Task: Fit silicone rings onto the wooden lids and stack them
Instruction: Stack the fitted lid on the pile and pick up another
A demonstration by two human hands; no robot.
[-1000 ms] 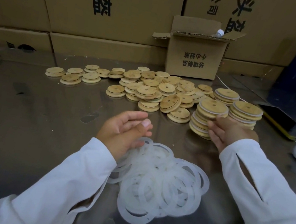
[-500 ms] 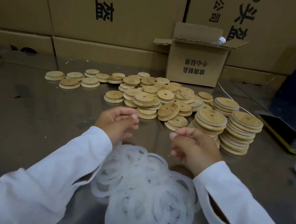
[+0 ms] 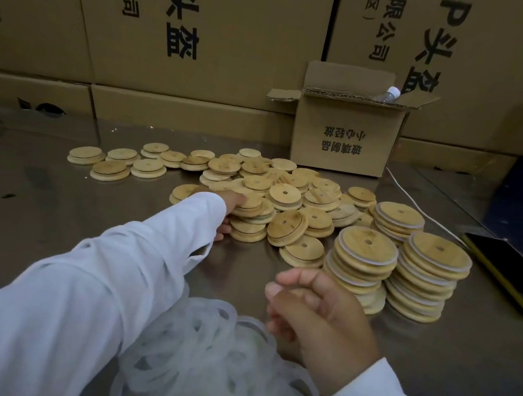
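A heap of bare wooden lids (image 3: 287, 195) lies mid-table, each with a small centre hole. My left hand (image 3: 234, 200) reaches into its near left side and grips a wooden lid there, fingers on top and thumb low at the side; the sleeve hides most of the hand. To the right stand finished stacks of ringed lids (image 3: 363, 247) (image 3: 436, 254), with a shorter stack (image 3: 398, 216) behind. A pile of translucent white silicone rings (image 3: 212, 360) lies close to me. My right hand (image 3: 320, 315) hovers above it, fingers loosely curled, with nothing seen in it.
The metal table (image 3: 47, 216) runs back to a wall of large cartons. A small open cardboard box (image 3: 344, 135) with a bottle (image 3: 387, 94) sits behind the lids. At right lie a white cable (image 3: 421, 208) and a yellow-edged phone (image 3: 513, 276).
My left hand left the rings and stretched forward into the lid heap. My right hand came off the finished stack and drew back over the rings.
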